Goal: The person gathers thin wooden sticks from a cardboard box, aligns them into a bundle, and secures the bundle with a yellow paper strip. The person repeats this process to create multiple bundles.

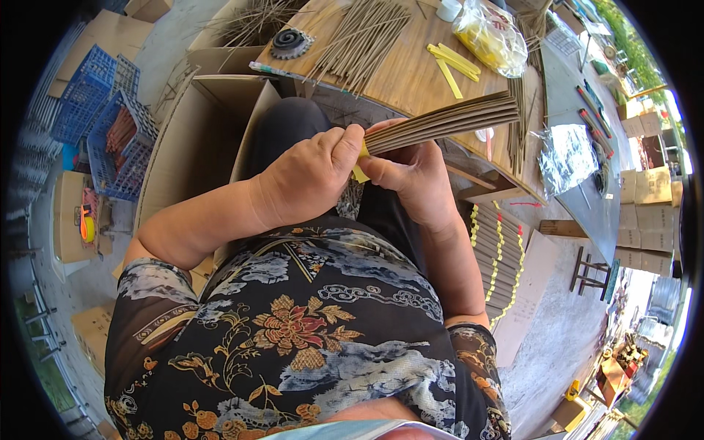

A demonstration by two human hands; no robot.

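Observation:
Above my lap, my right hand (418, 180) is closed round a bundle of thin brown incense sticks (455, 123), which points out to the right over the table edge. A yellow paper strip (360, 174) goes about the bundle's left end, its tail hanging down. My left hand (312, 176) pinches the strip at that end, fingers curled and thumb pressed on top. The fingertips of both hands are partly hidden behind the bundle.
On the wooden table (400, 81) ahead lie loose sticks (361, 44), yellow paper strips (456, 62), a dark coil (290, 44) and a clear plastic bag (491, 37). A cardboard box (194, 139) stands left of my knee. Yellow-banded bundles (495, 253) lie at right.

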